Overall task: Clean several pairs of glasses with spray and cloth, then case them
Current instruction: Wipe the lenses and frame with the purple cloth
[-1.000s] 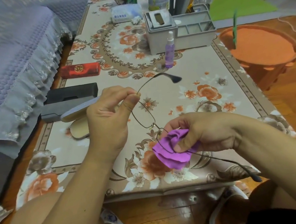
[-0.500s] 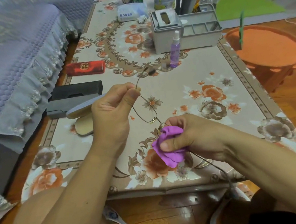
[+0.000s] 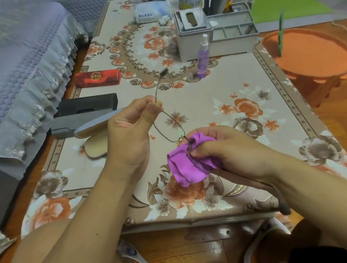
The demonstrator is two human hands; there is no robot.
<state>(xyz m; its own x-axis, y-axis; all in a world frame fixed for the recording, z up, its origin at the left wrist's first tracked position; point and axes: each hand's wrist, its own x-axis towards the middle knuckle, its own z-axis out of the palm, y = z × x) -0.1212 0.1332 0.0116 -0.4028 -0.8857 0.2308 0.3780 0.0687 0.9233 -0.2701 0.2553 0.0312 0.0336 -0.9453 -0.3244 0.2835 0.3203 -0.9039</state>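
step: wiping lens | left hand (image 3: 130,133) pinches thin wire-framed glasses (image 3: 169,129); right hand (image 3: 223,147) fingers grip crumpled purple cloth (image 3: 186,166) round lens | next: likely other lens, gentle pressure

Purple cloth (image 3: 185,168), floral tablecloth (image 3: 248,80)

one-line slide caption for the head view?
Left hand pinches the wire-frame glasses at the temple while right hand rubs one lens with a purple cloth above the floral table.
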